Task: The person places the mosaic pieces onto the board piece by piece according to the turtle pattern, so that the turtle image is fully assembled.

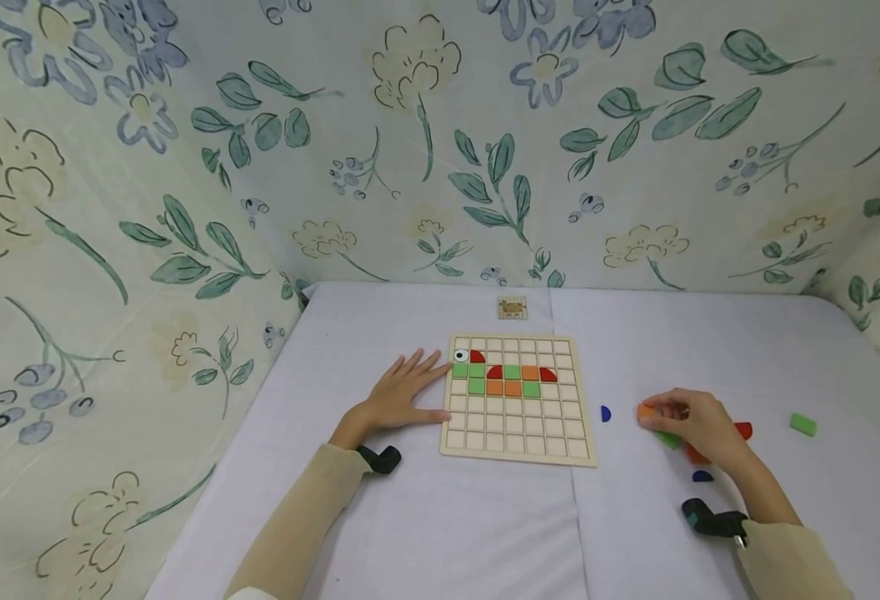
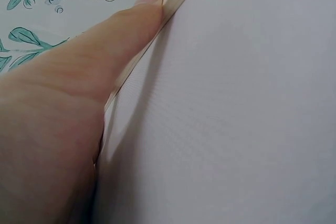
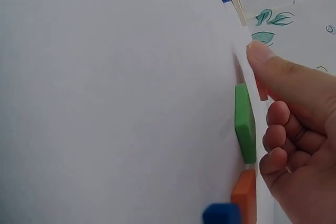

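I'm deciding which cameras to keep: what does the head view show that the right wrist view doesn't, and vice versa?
Only head: the left hand, the cells of the grid board, the colored pieces in some, the picture card, a loose red piece.
Only right wrist: three curled fingertips stacked below the thumb of the right hand.
Both: that hand pinching an orange block, a green block, a blue piece, the board's edge, floral cloth.

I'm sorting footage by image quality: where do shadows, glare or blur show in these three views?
Head view: fairly even light, no strong glare; the board reads clearly, but the small card is too tiny for detail. Left wrist view: a soft shadow falls on the cloth beside the left hand. Right wrist view: the blue piece at the bottom edge looks blurred.
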Motion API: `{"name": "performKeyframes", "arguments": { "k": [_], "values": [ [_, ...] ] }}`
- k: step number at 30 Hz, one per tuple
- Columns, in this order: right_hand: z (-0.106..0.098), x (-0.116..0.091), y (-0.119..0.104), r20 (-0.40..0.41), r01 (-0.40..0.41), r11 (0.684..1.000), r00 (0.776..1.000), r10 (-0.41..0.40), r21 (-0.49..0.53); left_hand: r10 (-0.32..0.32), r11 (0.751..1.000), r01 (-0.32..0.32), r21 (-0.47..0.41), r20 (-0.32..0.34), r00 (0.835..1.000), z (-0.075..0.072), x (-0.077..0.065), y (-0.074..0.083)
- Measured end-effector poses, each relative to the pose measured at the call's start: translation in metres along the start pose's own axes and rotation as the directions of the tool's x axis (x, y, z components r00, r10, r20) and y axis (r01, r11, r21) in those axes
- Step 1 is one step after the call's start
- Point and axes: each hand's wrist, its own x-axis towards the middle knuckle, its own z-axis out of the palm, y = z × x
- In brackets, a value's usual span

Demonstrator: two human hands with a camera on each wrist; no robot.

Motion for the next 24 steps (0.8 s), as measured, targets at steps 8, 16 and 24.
{"name": "performKeyframes", "arguments": {
  "k": [8,16,24],
  "values": [
    [-0.001,0.011,-0.027,-0.021,0.061,0.997,0.998,-0.061,0.036,-0.003,1.000,0.003,0.016,0.001,1.000,0.001,0.002,-0.001],
    [0.010,0.027,-0.056,-0.019,0.077,0.993,0.997,-0.075,0.088,-0.007,1.000,0.007,0.017,0.005,1.000,0.001,0.001,-0.002],
    [0.028,0.044,-0.080,0.031,0.092,0.985,0.995,-0.097,0.143,-0.008,1.000,0.008,0.024,0.000,1.000,0.002,0.002,-0.003]
  ]
}}
